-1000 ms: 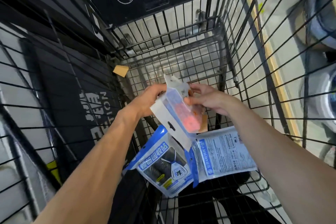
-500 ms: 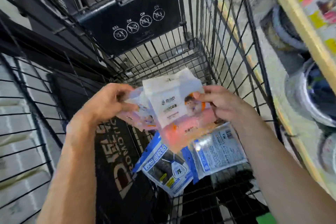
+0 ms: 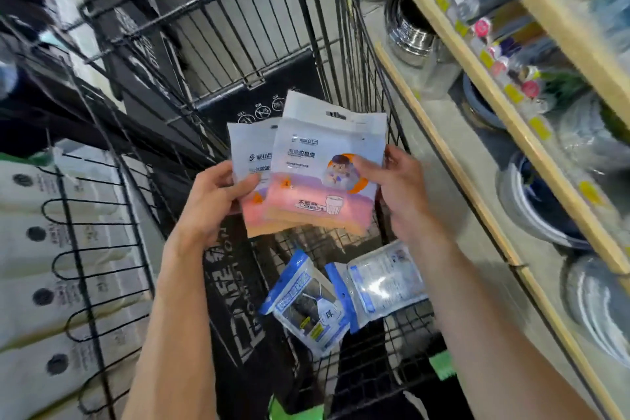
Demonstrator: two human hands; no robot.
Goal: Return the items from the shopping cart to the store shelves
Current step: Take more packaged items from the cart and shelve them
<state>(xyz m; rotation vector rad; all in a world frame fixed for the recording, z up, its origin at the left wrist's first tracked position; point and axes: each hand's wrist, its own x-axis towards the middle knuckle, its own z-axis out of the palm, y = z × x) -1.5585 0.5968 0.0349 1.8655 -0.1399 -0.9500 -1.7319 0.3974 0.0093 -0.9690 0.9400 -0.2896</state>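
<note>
Left hand (image 3: 214, 204) pinches rear packet (image 3: 247, 164), right hand (image 3: 397, 191) pinches front packet (image 3: 320, 174); fanned above cart (image 3: 238, 27), labels up, probably matching against shelf (image 3: 477, 65).

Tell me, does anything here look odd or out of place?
Nothing looks damaged or spilled. The left hand and right hand hold two pink-and-white packets, overlapped, above the cart. Two blue packets lie loosely askew on its floor.
</note>
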